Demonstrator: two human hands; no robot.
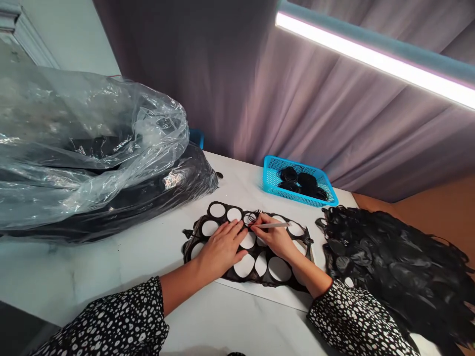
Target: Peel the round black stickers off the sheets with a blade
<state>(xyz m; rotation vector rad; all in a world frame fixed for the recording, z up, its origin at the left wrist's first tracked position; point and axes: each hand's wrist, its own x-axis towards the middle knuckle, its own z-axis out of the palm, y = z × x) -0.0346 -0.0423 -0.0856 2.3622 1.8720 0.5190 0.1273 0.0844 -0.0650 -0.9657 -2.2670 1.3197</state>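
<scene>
A flat black sheet [267, 283] with rows of round holes lies on a white board [274, 298], the white showing through the holes. My left hand [221, 247] rests palm down on its left half, fingers spread, holding nothing. Near the sheet's far edge, my right hand [275, 237] is closed around a slim light-coloured tool [276, 225], whose tip points left. Thin black loops [254, 215] lie at the tool's tip, just beyond my right fingers.
A blue basket [301, 199] holding black coils [289, 174] stands at the back. Black scraps [393, 257] are heaped on the right. A large clear plastic bag [111, 183] with black material fills the left. A lit tube lamp [371, 57] hangs above right.
</scene>
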